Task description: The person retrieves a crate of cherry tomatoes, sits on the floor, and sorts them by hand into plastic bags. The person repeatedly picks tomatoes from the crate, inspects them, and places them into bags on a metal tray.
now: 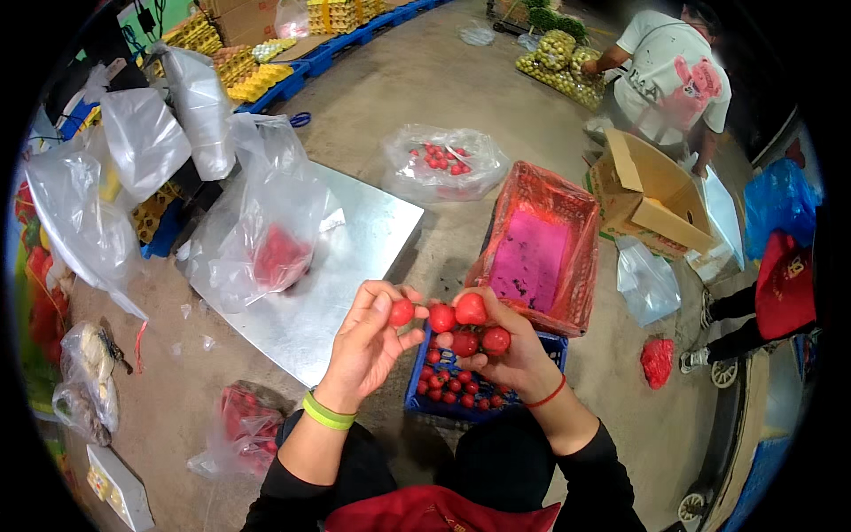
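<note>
Between finger and thumb, my left hand (359,341) pinches one small tomato (402,312), round and bright red. Several more small tomatoes (495,340) rest in the curled fingers of my right hand (523,355). The two hands are close together above a blue crate (550,350), which holds many similar tomatoes (452,387). Just beyond it, a red crate (581,213) lined with clear plastic has a pink sheet (529,257) and dark specks on its bottom. A clear bag (284,191) with red fruit inside sits on the metal platform (355,239), left of my hands.
An open clear bag (417,182) of red fruit lies on the floor ahead; another bag (239,430) is at my left knee. A cardboard box (656,199) stands at right, near a stooping person (674,80). Plastic bags (146,133) hang at left, before yellow egg trays (257,80).
</note>
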Demonstrator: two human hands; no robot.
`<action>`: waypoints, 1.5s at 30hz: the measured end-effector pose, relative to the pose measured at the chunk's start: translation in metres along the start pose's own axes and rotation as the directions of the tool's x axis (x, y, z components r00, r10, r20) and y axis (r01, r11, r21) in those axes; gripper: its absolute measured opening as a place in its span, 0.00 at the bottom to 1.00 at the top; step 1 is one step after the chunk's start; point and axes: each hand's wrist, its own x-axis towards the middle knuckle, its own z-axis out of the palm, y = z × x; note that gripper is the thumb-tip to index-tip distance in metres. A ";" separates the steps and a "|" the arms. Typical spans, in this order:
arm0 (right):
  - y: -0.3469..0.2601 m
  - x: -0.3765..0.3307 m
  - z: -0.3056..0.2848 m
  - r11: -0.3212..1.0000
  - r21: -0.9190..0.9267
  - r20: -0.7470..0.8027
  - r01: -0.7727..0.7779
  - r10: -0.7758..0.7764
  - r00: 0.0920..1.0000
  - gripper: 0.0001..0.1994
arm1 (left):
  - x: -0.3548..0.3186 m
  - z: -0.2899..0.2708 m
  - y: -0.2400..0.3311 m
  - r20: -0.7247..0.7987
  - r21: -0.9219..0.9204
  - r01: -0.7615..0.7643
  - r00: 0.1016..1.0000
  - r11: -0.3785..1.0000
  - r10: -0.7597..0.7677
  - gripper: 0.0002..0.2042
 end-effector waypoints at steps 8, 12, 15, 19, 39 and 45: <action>0.015 0.008 -0.003 0.831 -0.522 0.028 0.192 -0.208 0.978 0.20 | -0.003 0.020 -0.003 0.227 0.916 -0.272 0.958 0.295 0.177 0.25; 0.016 0.008 0.004 0.709 -0.664 0.090 0.236 -0.237 0.967 0.20 | 0.000 0.005 -0.007 0.366 0.871 -0.417 0.903 0.260 0.224 0.27; 0.008 0.003 0.003 0.967 -0.249 0.057 0.060 -0.048 0.997 0.18 | -0.001 0.000 -0.006 0.280 0.742 -0.382 0.923 0.550 0.264 0.25; 0.001 0.001 0.005 0.994 -0.049 0.002 0.096 -0.096 0.995 0.21 | -0.005 0.001 0.004 0.199 0.531 -0.288 0.956 0.797 0.213 0.26; 0.012 0.003 0.016 0.589 -0.649 0.343 0.482 -0.339 0.876 0.19 | -0.006 0.004 -0.007 -0.063 0.524 0.115 0.993 0.844 -0.097 0.14; 0.006 -0.007 0.042 0.834 -0.413 0.167 0.366 -0.325 0.931 0.25 | -0.007 -0.005 0.003 -0.040 0.126 0.147 0.989 0.981 -0.143 0.20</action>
